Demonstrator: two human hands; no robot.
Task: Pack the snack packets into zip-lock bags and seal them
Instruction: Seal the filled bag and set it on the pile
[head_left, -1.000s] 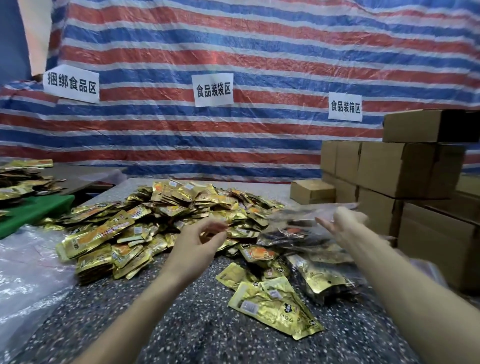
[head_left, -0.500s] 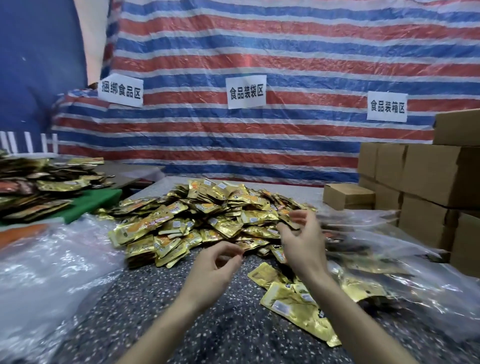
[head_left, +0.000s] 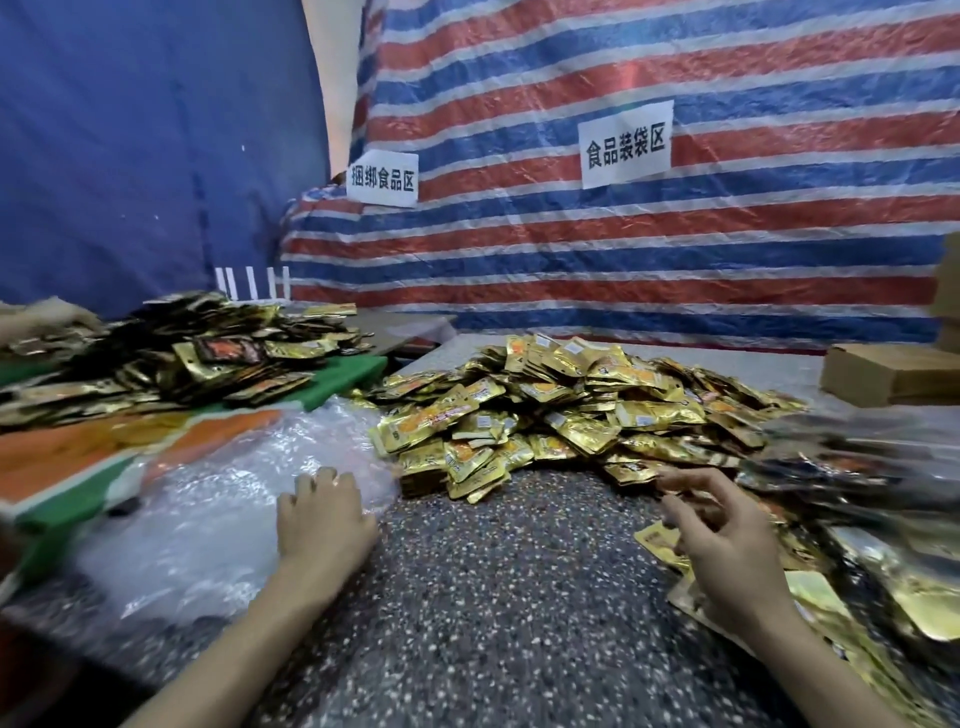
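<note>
1. Left hand (head_left: 324, 525) lay palm down on the clear zip-lock bags (head_left: 208, 519), fingers fairly straight, pinching nothing
2. Gold snack packets (head_left: 561, 410) lay heaped on the speckled table (head_left: 493, 597)
3. Right hand (head_left: 727, 545) hovered over loose packets (head_left: 660, 540), fingers apart, loosely bent, empty

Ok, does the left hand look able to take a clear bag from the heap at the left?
Probably yes. The left hand rests on top of the clear bags, its fingers on the plastic, and nothing covers the heap around it.
</note>
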